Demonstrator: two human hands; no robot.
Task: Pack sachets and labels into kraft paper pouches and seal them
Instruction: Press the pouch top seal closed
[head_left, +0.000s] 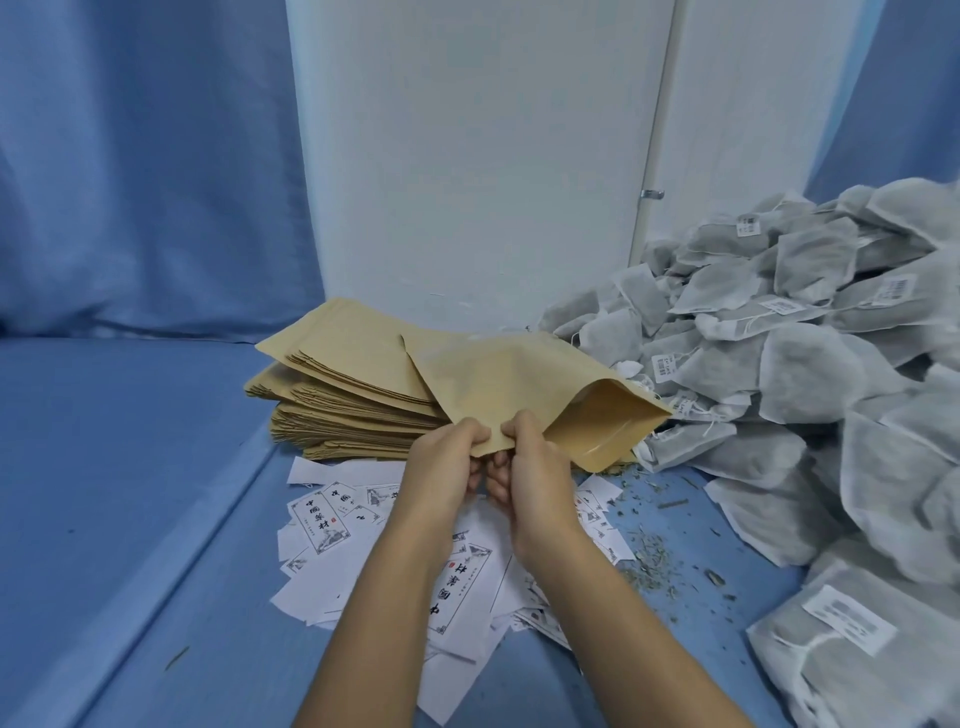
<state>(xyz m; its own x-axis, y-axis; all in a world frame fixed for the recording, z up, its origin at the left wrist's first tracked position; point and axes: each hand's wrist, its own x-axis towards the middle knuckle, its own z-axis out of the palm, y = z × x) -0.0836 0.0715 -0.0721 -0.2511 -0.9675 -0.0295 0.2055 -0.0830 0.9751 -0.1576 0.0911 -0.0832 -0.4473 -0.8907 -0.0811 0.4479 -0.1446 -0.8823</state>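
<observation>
You hold one brown paper pouch (519, 384) up with both hands; your left hand (447, 460) and your right hand (535, 467) sit side by side, almost touching; each one pinches the near edge of the pouch, thumb on top and fingers curled under it; the pouch is tilted, and its mouth gapes open on the right side, so you can see the brown inside; it is in the air above the bench, just in front of the big stack of flat pouches (343, 384); that stack lies on the blue bench (130, 467), close to the white wall (467, 156); under your hands and arms lies a messy spread of white labels (322, 519) with black writing and small pictures; some lie face up, some show a blank side, and many overlap; on your right is a tall heap of grey sachets (810, 374), soft and puffy, with strings and little white tags; the heap runs from the wall down to the near right corner; the open mouth of the pouch points toward it; between the labels and the sachets, small green-grey crumbs (649, 551) are sprinkled on the bench; a blue curtain (130, 156) hangs behind the bench on the left.
</observation>
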